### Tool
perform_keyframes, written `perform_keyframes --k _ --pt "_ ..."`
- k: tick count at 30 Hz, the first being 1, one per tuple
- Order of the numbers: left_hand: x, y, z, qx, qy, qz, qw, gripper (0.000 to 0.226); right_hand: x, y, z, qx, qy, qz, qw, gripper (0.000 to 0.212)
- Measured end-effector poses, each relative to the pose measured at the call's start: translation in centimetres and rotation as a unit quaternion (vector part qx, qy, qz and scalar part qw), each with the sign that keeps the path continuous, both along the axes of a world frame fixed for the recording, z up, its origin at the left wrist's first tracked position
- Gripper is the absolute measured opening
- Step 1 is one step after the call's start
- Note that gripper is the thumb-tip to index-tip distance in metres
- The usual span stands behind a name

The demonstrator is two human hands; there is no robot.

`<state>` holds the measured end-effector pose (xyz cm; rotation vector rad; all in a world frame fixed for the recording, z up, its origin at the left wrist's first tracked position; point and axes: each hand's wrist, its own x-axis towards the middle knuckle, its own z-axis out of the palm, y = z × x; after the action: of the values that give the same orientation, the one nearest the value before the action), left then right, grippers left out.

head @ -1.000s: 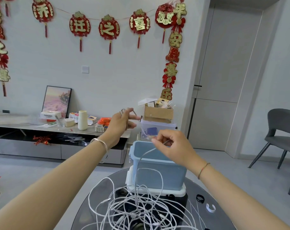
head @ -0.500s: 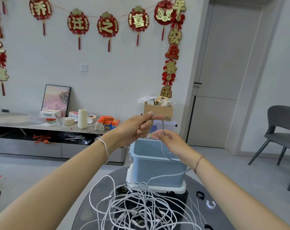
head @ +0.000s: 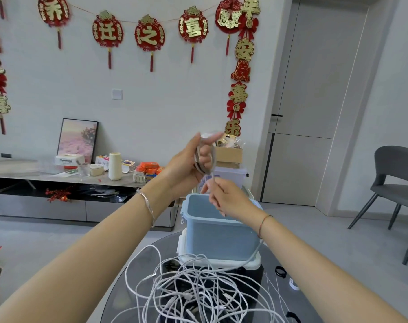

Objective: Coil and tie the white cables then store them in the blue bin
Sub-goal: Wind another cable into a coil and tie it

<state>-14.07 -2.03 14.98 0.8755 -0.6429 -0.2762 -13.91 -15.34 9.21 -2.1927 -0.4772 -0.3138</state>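
Left hand: your left hand is raised above the blue bin, fingers curled round a small coil of white cable.
Right hand: your right hand sits just below, fingers pinching the strand that drops from the coil.
Blue bin: upright on a white lid on the dark round surface.
Loose cables: a white tangle lies on the surface, between you and the bin.

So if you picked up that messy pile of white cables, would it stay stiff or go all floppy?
Probably floppy: the pile of white cables lies in loose curvy loops, and the strand running down from the right hand sags. Likely light, as each cable is thin. It would probably lift as one tangle, since loops cross everywhere.
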Motion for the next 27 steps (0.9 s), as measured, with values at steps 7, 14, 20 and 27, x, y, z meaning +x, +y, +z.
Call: perform_keyframes --k 7,14,20,27 --pt "2.9 1.2 -0.7 0.055 -0.067 0.268 0.96 0.047 -2.7 0.0 -0.3 -0.179 -0.091 0.016 0.979 0.02" --pt "2.2 1.4 -2.5 0.373 -0.331 0.419 0.759 0.045 -5.0 0.2 2.3 -0.031 -0.064 0.026 0.997 0.012" --pt "1.2 1.8 -3.1 0.435 -0.303 0.285 0.799 0.063 -4.3 -1.3 4.6 0.141 -0.13 0.0 0.981 0.018" --pt "-1.4 0.6 -1.7 0.387 -0.216 0.039 0.896 0.063 -2.3 -2.2 6.2 0.177 -0.205 -0.051 0.961 0.024"
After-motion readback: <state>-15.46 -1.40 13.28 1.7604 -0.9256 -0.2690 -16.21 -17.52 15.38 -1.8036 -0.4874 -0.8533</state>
